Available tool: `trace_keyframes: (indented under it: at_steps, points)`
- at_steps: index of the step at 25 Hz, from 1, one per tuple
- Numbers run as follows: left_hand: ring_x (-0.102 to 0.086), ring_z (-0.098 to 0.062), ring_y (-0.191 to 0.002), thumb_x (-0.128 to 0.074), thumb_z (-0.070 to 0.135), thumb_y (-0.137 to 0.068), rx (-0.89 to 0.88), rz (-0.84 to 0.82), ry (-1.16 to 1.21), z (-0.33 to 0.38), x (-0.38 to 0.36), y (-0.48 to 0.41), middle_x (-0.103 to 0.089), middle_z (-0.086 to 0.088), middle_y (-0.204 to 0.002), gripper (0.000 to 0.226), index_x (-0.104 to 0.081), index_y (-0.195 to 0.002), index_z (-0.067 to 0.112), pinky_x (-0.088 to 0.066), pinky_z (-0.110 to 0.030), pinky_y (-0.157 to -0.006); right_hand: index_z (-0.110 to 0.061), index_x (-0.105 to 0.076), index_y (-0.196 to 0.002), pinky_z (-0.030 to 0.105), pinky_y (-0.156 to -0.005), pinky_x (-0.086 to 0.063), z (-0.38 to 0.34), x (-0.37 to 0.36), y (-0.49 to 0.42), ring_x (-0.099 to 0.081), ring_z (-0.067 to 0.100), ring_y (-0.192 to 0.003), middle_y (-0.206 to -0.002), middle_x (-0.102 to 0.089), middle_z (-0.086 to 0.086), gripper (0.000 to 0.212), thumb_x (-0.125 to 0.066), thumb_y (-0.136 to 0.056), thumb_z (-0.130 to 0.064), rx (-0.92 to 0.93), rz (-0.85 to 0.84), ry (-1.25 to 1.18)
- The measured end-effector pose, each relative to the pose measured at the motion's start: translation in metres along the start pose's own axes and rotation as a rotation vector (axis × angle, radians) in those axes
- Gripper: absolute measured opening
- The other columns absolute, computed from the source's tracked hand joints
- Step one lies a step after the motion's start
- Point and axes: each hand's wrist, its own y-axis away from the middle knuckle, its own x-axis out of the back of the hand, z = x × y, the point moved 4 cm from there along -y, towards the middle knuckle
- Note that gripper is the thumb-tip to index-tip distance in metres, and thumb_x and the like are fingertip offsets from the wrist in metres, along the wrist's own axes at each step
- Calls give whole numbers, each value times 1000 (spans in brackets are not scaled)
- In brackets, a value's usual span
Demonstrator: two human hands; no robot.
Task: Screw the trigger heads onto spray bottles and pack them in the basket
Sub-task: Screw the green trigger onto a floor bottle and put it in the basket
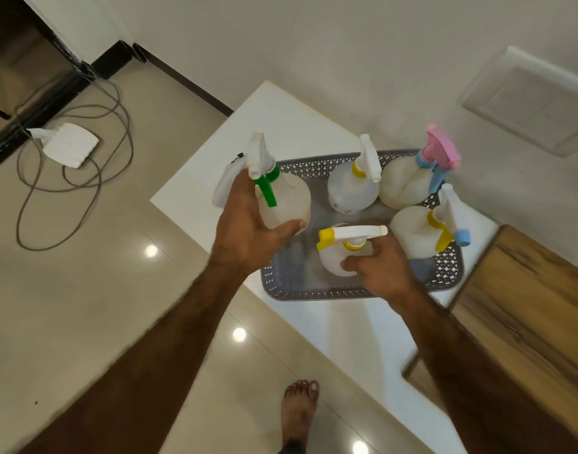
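Observation:
A grey perforated basket sits on a white table. My left hand grips a round white bottle with a white head and green trigger, held over the basket's left end. My right hand holds a small bottle with a yellow-and-white head standing in the basket's front. Three more bottles stand in the basket: one with a yellow collar, one with a pink and blue head, one with a yellow trigger and blue nozzle.
Another white bottle lies on the table left of the basket, partly behind my left hand. A wooden surface adjoins the table at right. On the tiled floor lie a white adapter and cable. A bare foot stands below.

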Motion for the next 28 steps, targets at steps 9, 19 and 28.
trace_keyframes:
  at_steps: [9, 19, 28]
  points:
    - [-58, -30, -107, -90, 38, -67, 5, 204, -235, 5, -47, -30, -56, -10, -123, 76, -51, -126, 8, -54, -49, -88, -15, -55, -137, 33, -104, -48, -5, -3, 18, -57, 22, -126, -130, -60, -1, 75, -85, -69, 1, 192, 52, 4]
    - [-56, -37, -121, -92, 38, -67, -16, 181, -327, -6, -67, -27, -59, -15, -128, 85, -51, -134, 5, -44, -54, -111, -13, -63, -116, 30, -87, -49, -8, -14, 35, -62, 24, -107, -111, -64, 4, 55, -83, -71, -38, 248, 460, 337]
    - [-55, -34, -128, -90, 36, -70, -41, 96, -318, -15, -64, -40, -60, -12, -136, 85, -48, -139, 8, -46, -49, -112, -34, -68, -87, 41, -98, -53, -13, 8, -2, -57, 19, -128, -128, -65, -3, 41, -62, -58, -5, 162, -130, -111]
